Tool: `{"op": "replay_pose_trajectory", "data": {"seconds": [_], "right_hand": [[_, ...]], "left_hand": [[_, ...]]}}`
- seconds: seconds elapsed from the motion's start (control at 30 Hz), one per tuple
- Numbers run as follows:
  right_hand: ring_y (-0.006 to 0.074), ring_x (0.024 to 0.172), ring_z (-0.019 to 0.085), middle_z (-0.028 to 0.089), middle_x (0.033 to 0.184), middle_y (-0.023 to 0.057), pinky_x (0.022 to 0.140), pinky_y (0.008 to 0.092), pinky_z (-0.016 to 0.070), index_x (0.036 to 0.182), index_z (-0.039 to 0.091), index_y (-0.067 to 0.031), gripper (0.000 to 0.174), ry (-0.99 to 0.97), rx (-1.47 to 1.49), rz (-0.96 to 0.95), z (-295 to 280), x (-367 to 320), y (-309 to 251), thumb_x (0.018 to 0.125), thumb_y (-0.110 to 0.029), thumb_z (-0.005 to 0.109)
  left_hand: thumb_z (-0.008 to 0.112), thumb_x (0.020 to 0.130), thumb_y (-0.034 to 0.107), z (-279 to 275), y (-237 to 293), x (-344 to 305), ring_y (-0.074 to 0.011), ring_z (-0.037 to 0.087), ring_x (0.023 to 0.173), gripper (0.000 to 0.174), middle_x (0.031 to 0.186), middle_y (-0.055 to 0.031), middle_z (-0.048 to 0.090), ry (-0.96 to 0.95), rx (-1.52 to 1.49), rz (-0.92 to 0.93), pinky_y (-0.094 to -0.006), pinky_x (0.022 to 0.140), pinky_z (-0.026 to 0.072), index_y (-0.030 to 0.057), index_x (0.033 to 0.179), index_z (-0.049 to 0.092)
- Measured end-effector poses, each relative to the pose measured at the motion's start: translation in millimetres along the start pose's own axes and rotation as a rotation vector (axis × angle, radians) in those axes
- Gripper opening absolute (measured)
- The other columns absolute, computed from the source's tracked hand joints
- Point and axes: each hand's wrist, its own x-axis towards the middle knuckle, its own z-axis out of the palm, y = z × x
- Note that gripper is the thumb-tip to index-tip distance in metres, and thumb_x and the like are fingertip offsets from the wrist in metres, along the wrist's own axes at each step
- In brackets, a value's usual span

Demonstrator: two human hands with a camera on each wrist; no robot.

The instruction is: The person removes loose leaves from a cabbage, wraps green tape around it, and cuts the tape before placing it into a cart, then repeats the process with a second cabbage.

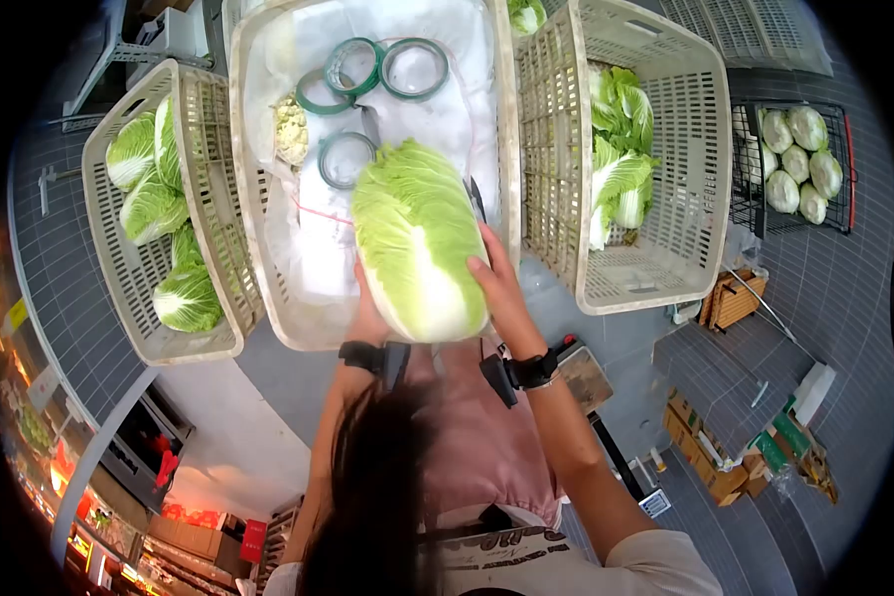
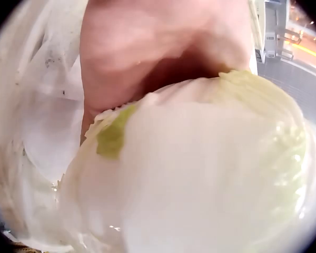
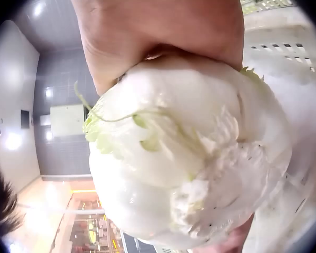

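Both hands hold one large Chinese cabbage (image 1: pixel 422 238) over the near part of the middle crate, its leafy top pointing away and its white base toward the body. The left hand (image 1: pixel 369 313) grips its left side, mostly hidden behind it. On the right side the right hand (image 1: pixel 501 288) holds it, thumb on the leaves. In the left wrist view the left hand (image 2: pixel 166 47) curls against the pale cabbage (image 2: pixel 200 168). The right wrist view shows the cut base of the cabbage (image 3: pixel 189 158) under the right hand (image 3: pixel 168 31).
The middle crate (image 1: pixel 250 228), lined with white sheeting, holds several green tape rolls (image 1: pixel 415 70), a cauliflower-like piece (image 1: pixel 291 131) and a dark pointed tool (image 1: pixel 476 199). Cabbages lie in the left crate (image 1: pixel 114 298) and right crate (image 1: pixel 655 288). A basket of cabbages (image 1: pixel 794 164) stands far right.
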Motion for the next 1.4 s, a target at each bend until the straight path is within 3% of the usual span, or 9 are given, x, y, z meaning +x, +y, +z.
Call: {"op": "replay_pose_trajectory", "data": {"seconds": [0.1,0.23,0.37,0.5,0.63,0.8,1.1,1.3,1.4], "right_hand": [[0.0249,0.135,0.033,0.037,0.145,0.0159,0.110,0.0340,0.0260,0.144,0.031,-0.0029,0.068,-0.033,-0.049,-0.083,8,-8,-14,0.088,-0.025,0.063],[0.0257,0.135,0.032,0.036,0.145,0.0151,0.110,0.0353,0.0257,0.144,0.033,-0.0038,0.070,-0.064,-0.052,-0.178,21,12,-17,0.087,-0.027,0.065],[0.0284,0.136,0.031,0.036,0.144,0.0152,0.110,0.0386,0.0270,0.141,0.037,-0.0044,0.066,-0.214,-0.395,-0.406,38,24,9,0.085,-0.022,0.067],[0.0311,0.137,0.029,0.033,0.146,0.0160,0.112,0.0425,0.0250,0.137,0.042,-0.0045,0.056,-0.096,-0.338,-0.396,70,2,3,0.086,-0.011,0.063],[0.0334,0.136,0.029,0.029,0.146,0.0194,0.111,0.0419,0.0245,0.141,0.033,-0.0051,0.066,0.160,-0.422,-0.373,61,9,8,0.084,-0.011,0.065],[0.0343,0.135,0.029,0.031,0.142,0.0237,0.111,0.0398,0.0244,0.141,0.027,0.0049,0.093,0.064,-0.045,-0.028,27,28,56,0.074,-0.033,0.080],[0.0309,0.127,0.038,0.042,0.134,0.0194,0.107,0.0387,0.0300,0.136,0.038,-0.0008,0.076,0.056,-0.378,-0.226,27,23,30,0.076,-0.026,0.078],[0.0187,0.114,0.048,0.050,0.126,0.0097,0.099,0.0338,0.0350,0.137,0.038,-0.0058,0.050,0.054,0.128,0.009,30,3,20,0.093,-0.020,0.056],[0.0181,0.106,0.051,0.056,0.113,0.0068,0.097,0.0332,0.0360,0.134,0.041,-0.0060,0.040,0.075,0.524,0.182,28,-12,1,0.098,-0.024,0.044]], "left_hand": [[0.027,0.096,0.060,-5,12,-2,-0.0266,0.053,0.118,0.067,0.133,-0.0106,0.052,0.007,-0.066,-0.133,-0.0389,0.098,0.0464,0.0107,0.141,0.037],[0.041,0.101,0.030,-46,27,10,-0.0197,0.059,0.103,0.039,0.115,-0.0118,0.061,0.406,0.739,0.337,-0.0333,0.084,0.0513,0.0009,0.124,0.052],[0.039,0.102,0.022,-35,45,-20,-0.0171,0.057,0.103,0.033,0.113,-0.0116,0.061,0.550,0.877,0.752,-0.0317,0.089,0.0465,-0.0012,0.118,0.056],[0.038,0.101,0.027,-8,33,-43,-0.0243,0.048,0.122,0.042,0.129,-0.0131,0.050,0.543,0.686,0.667,-0.0363,0.104,0.0354,-0.0003,0.133,0.044],[0.055,0.093,0.016,6,23,-48,-0.0269,0.034,0.133,0.057,0.141,-0.0159,0.037,0.594,1.372,0.757,-0.0399,0.108,0.0291,-0.0002,0.141,0.030],[0.065,0.086,0.017,20,13,-30,-0.0343,0.026,0.135,0.076,0.143,-0.0230,0.026,0.452,1.409,0.622,-0.0435,0.110,0.0231,-0.0022,0.145,0.019],[0.065,0.087,0.019,21,17,-25,-0.0365,0.022,0.136,0.080,0.143,-0.0249,0.026,0.487,1.612,0.672,-0.0422,0.111,0.0209,-0.0036,0.146,0.016],[0.066,0.084,0.010,37,2,-53,-0.0322,0.024,0.136,0.067,0.142,-0.0213,0.028,0.242,1.618,0.921,-0.0401,0.110,0.0212,0.0011,0.140,0.030],[0.065,0.082,0.003,36,-19,-77,-0.0266,0.033,0.132,0.060,0.138,-0.0165,0.037,0.292,1.424,0.735,-0.0378,0.109,0.0247,0.0000,0.135,0.037]]}}
